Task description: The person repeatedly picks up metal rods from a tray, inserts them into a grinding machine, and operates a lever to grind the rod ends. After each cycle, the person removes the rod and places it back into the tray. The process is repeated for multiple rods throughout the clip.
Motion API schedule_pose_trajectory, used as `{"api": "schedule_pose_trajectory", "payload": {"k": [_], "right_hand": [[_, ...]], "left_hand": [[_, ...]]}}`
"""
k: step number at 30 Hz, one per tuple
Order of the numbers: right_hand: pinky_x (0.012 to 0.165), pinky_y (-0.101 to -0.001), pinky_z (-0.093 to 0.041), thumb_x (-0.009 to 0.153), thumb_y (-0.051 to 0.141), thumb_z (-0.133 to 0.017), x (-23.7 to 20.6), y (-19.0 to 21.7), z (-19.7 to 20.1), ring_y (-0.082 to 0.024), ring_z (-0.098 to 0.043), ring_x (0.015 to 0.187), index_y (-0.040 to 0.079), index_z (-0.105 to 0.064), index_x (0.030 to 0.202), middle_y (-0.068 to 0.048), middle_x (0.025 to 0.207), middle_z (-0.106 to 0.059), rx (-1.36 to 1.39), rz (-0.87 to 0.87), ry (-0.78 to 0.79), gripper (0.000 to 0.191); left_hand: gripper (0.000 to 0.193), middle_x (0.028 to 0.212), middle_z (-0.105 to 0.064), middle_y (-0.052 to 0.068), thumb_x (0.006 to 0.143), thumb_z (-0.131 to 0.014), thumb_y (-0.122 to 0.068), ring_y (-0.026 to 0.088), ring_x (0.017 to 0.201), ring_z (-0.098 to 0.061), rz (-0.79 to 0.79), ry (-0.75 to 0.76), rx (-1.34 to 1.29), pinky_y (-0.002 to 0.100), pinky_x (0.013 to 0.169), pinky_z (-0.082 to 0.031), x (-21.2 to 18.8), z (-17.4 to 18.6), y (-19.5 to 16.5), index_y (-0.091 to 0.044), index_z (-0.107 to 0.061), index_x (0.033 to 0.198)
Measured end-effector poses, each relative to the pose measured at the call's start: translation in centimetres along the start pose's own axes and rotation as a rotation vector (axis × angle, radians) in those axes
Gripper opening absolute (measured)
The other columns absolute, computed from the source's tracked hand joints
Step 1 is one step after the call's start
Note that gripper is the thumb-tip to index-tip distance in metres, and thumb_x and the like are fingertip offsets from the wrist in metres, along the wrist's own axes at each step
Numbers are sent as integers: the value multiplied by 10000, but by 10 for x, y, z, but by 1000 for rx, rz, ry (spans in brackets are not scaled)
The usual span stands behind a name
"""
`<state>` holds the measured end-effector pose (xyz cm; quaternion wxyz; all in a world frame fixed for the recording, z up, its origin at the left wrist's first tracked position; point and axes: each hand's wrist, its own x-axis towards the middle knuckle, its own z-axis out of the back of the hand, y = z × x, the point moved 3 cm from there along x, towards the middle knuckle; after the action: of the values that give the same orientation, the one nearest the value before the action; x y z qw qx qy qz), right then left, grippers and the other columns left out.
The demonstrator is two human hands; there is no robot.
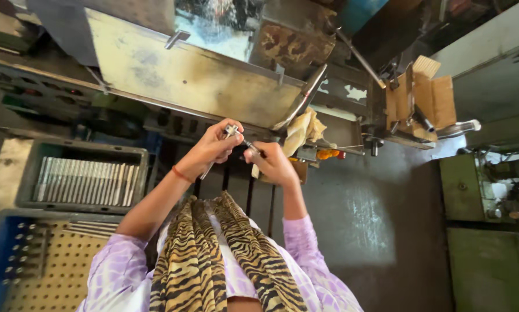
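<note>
Before a worn metal machine panel [184,75]; grey workshop floor [352,219] beneath

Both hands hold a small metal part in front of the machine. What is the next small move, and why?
Probably press the thin metal rod, pinched in the right hand, into the small metal part that the left hand steadies: the two pieces already meet between the hands.

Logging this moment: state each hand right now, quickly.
Left hand: closed on a small metal part.
Right hand: closed on a thin dark tool that meets that part.
</note>
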<state>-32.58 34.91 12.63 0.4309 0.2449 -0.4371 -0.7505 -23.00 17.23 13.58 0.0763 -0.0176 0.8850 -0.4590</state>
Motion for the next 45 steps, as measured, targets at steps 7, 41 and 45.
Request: {"api": "schedule_pose_trajectory", "payload": {"k": [7,41,45], "right_hand": [[595,-301,-418,905,283,-811,10,60,-17,-129,-587,660,-27,-745,827,-43,718,-650,373,214,63,327],[768,-512,-539,977,366,-711,193,-214,393,-418,-699,841,43,-782,978,-225,902,-736,-814,-324,-992,330],[804,-589,-513,981,449,-659,188,-276,451,-492,-676,885,-5,-699,916,-276,900,-711,-976,-477,-893,461]], "left_hand": [[201,730,-462,-95,976,-706,-109,-10,546,-379,-182,-8,45,198,436,-286,-43,19,-17,-115,-576,1129],[313,750,-522,49,836,-736,-87,158,429,-432,-148,-621,-93,321,364,-369,494,184,-112,-145,-494,1025],[423,842,-569,3,849,-665,-73,103,567,-511,-164,-795,-102,303,471,-430,546,208,-127,-219,-461,1190]]}}
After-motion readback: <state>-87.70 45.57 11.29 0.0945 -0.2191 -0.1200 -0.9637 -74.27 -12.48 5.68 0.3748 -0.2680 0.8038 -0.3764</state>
